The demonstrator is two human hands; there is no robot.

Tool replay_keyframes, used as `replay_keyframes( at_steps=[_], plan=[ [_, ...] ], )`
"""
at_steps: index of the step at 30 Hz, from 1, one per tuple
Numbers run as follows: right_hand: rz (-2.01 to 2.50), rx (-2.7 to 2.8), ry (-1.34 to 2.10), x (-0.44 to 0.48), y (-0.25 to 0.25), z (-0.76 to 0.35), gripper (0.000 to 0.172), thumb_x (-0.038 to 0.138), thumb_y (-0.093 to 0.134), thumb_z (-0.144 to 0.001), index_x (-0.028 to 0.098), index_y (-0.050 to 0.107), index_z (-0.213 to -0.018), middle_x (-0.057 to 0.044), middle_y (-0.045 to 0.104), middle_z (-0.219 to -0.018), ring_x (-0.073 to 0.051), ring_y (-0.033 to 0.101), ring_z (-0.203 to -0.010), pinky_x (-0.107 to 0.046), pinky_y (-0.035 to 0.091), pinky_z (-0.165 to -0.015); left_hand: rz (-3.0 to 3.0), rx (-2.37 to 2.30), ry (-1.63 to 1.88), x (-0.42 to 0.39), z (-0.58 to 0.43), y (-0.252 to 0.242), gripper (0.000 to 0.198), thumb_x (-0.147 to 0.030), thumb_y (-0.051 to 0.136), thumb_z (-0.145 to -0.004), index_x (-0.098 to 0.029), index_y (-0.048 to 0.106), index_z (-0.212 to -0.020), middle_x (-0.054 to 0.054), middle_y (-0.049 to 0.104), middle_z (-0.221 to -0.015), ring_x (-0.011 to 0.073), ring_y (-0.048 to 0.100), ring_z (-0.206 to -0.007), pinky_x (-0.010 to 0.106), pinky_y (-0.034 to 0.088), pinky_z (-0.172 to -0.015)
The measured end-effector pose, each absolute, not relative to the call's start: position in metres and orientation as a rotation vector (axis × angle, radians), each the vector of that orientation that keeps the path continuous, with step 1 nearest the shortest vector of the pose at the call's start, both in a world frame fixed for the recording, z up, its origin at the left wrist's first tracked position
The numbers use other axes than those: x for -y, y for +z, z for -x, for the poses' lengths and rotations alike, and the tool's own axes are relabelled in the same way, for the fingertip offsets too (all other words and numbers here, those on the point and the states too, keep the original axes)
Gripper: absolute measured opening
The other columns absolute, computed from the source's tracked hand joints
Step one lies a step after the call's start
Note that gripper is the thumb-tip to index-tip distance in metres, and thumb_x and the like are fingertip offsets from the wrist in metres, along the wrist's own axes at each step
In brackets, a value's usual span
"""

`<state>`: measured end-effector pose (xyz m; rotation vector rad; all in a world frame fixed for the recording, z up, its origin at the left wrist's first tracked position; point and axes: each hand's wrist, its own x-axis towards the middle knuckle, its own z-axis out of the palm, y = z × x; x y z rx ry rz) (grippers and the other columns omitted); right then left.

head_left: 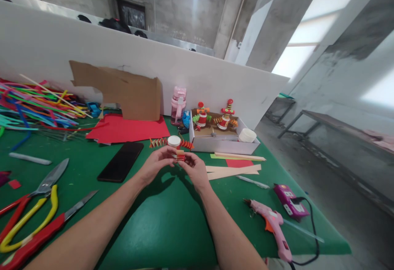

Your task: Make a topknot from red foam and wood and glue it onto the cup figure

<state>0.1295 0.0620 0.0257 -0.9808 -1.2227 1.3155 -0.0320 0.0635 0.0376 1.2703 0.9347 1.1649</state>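
Both hands meet over the middle of the green table. My left hand [158,161] and my right hand [195,170] pinch a small folded strip of red and tan paper [180,155] between their fingertips. Just behind the fingers stands a paper figure's body with a round white top [174,140]. A pleated tan and orange paper arm [158,142] sticks out from its left side, and a pleated red-orange paper arm [186,144] from its right. The fingers partly hide the lower part of this body.
A white box [224,145] holds two finished-looking paper figures. Right lie wooden strips [234,171], a pink glue gun [271,218] and a purple power box [291,202]. Left are a phone [120,161], scissors [46,188], a red-handled knife [64,218], red paper [132,128] and pipe cleaners [40,106].
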Motion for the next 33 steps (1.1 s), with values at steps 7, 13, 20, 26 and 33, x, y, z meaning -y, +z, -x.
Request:
replay_keyframes(
  at_steps=[7,13,20,26,33],
  plan=[
    [0.991,1.288,1.307,-0.061,0.024,-0.129,0.037,0.026,0.080,-0.061,0.020,0.072,-0.097,-0.001,0.072,-0.081,-0.015,0.064,-0.073,-0.029,0.053,-0.072,-1.325,-1.044,1.202,-0.065,0.031,0.037,0.039,-0.050,0.075,-0.065,-0.018,0.066,-0.085,0.005,0.070,-0.084,0.0182,0.061,-0.074,0.030,0.051,-0.067],
    [0.969,1.058,1.535,-0.061,0.019,-0.126,0.050,0.042,0.087,-0.059,0.021,0.067,-0.099,0.000,0.069,-0.075,-0.013,0.065,-0.066,-0.029,0.053,-0.069,-1.510,-1.182,1.315,-0.070,0.031,0.027,0.034,-0.052,0.069,-0.070,-0.019,0.066,-0.077,0.003,0.067,-0.076,0.0181,0.061,-0.074,0.030,0.051,-0.072],
    [1.006,1.040,1.538,-0.061,0.012,-0.122,0.044,0.045,0.087,-0.056,0.019,0.059,-0.080,0.001,0.067,-0.069,-0.013,0.062,-0.061,-0.029,0.053,-0.066,-1.777,-1.254,1.392,-0.061,0.024,0.030,0.022,-0.042,0.060,-0.078,-0.021,0.066,-0.073,0.004,0.066,-0.077,0.0181,0.059,-0.075,0.027,0.047,-0.069],
    [1.019,1.077,1.445,-0.066,0.009,-0.125,0.036,0.032,0.082,-0.057,0.020,0.058,-0.083,0.003,0.067,-0.070,-0.012,0.063,-0.062,-0.029,0.054,-0.069,-1.718,-1.268,1.340,-0.065,0.026,0.024,0.019,-0.039,0.060,-0.075,-0.021,0.065,-0.076,0.004,0.066,-0.078,0.0173,0.060,-0.073,0.028,0.049,-0.069],
    [1.011,1.219,1.372,-0.064,0.015,-0.128,0.026,0.031,0.076,-0.064,0.020,0.062,-0.083,0.001,0.067,-0.073,-0.012,0.063,-0.067,-0.027,0.052,-0.069,-1.507,-1.189,1.206,-0.074,0.030,0.017,0.026,-0.045,0.066,-0.069,-0.019,0.062,-0.073,0.002,0.067,-0.072,0.0173,0.062,-0.069,0.030,0.050,-0.071]
  ],
)
